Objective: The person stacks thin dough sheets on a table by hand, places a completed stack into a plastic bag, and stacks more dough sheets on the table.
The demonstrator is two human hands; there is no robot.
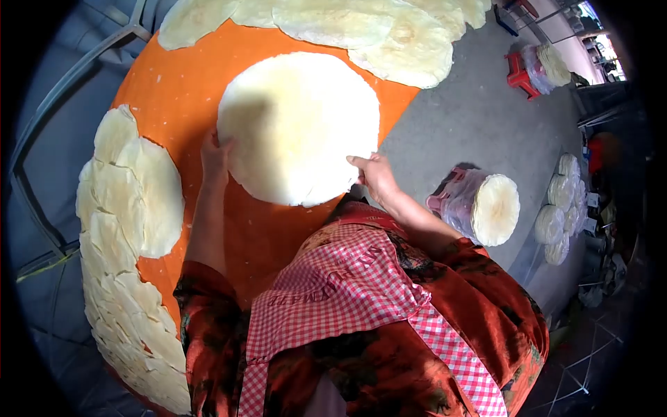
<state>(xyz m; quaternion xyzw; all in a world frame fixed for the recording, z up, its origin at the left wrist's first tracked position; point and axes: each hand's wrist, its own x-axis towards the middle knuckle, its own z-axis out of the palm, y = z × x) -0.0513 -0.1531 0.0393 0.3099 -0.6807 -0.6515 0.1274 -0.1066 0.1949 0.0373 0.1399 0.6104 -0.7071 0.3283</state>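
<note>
A large round pale flatbread is held in front of me above the orange tabletop. My left hand grips its left edge, with part of the fingers hidden by the bread. On the lower right edge my right hand pinches the rim, thumb on top and fingers underneath. A dark shadow falls across the bread's left part. Overlapping flatbreads line the left side of the table, and more flatbreads lie along its far edge.
To the right, a stack of round breads in clear plastic sits on a reddish stool. A farther wrapped stack rests by a red stool. Several wrapped bundles are at the far right. A metal frame stands left of the table.
</note>
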